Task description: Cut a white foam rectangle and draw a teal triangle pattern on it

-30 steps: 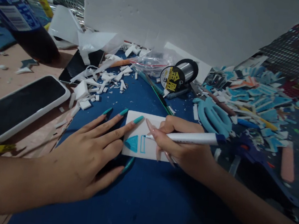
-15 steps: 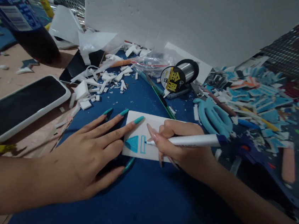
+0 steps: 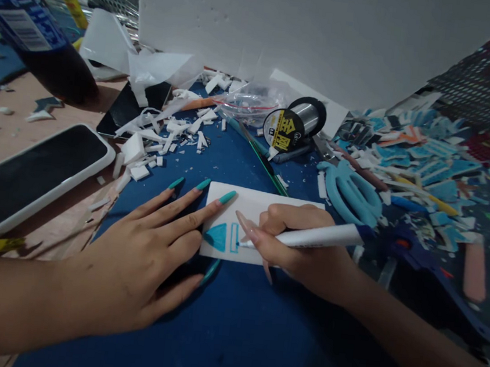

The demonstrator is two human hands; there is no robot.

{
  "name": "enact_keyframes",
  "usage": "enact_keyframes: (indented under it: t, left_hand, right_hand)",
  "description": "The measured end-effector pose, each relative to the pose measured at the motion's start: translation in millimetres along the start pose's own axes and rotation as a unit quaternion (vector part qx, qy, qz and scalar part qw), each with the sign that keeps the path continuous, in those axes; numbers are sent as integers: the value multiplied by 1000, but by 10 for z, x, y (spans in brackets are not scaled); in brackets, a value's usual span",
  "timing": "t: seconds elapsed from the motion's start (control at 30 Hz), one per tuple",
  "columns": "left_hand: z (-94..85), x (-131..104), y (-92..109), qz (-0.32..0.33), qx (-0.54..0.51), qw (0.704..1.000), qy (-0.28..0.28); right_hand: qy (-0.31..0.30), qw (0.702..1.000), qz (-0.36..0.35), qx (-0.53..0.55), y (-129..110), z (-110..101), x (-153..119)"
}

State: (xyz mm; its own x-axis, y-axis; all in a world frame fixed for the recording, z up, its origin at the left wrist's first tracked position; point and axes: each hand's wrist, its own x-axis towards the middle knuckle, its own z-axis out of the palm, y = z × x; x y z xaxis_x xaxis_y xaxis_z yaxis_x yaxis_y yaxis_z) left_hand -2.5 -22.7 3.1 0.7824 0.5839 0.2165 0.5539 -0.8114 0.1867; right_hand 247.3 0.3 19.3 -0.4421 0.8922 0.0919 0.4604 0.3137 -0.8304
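A flat white rectangular board [image 3: 250,198] lies on the blue mat [image 3: 230,328]. It bears a filled blue triangular shape [image 3: 217,237] and, beside it, a narrow blue-outlined rectangle [image 3: 234,238]. My left hand [image 3: 163,251] rests flat with fingers spread, a fingertip pressing on the board's left end and the thumb near its lower edge. Between the fingers of my right hand [image 3: 300,242] is a white marker [image 3: 324,236] with a dark blue end. Its tip touches the board at the rectangle's right side. My right fingers cover part of the board's right half.
Light blue scissors [image 3: 351,192] and a spool of wire [image 3: 295,124] lie beyond the board. White scraps [image 3: 175,132] and blue-white offcuts [image 3: 431,156] are heaped around. At left are a white-framed dark device [image 3: 39,176] and a dark bottle [image 3: 52,58].
The marker tip has moved slightly down along the rectangle's right side, and my right hand has shifted with it. My left hand stays in place.
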Motion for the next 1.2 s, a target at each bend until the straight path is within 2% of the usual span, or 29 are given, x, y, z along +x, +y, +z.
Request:
enact_keyframes:
  t: [0.13, 0.2, 0.33, 0.5, 0.63, 0.73, 0.87, 1.0, 1.13, 1.2]
  left_hand:
    - [-13, -18, -47, 16, 4, 999, -32]
    - [-19, -25, -68, 25, 11, 999, -45]
    - [-28, -30, -72, 24, 10, 999, -41]
    - [-32, -25, -54, 26, 11, 999, -40]
    - [-20, -35, -75, 27, 18, 999, -41]
    - [-8, -48, -91, 27, 18, 998, -45]
    - [2, -54, -72, 18, 4, 999, -33]
    - [-4, -40, -42, 25, 2, 999, -30]
    - [-17, -30, -39, 9, -6, 1000, -23]
    - [-20, -31, -49, 8, -15, 999, -31]
  right_hand:
    - [50, 998, 15, 15, -38, 10, 13]
    - [40, 999, 8, 8, -30, 9, 13]
    - [-19, 1000, -18, -3, -1, 0, 11]
    - [27, 999, -17, -8, 2, 4, 18]
    - [-6, 1000, -25, 9, -3, 12, 18]
    - [23, 1000, -5, 10, -15, 17, 13]
    - [-13, 999, -15, 34, -27, 23, 22]
    - [14, 999, -15, 31, -28, 22, 30]
    - [-30, 999, -28, 2, -24, 16, 17]
    - [-11, 1000, -6, 8, -23, 16, 7]
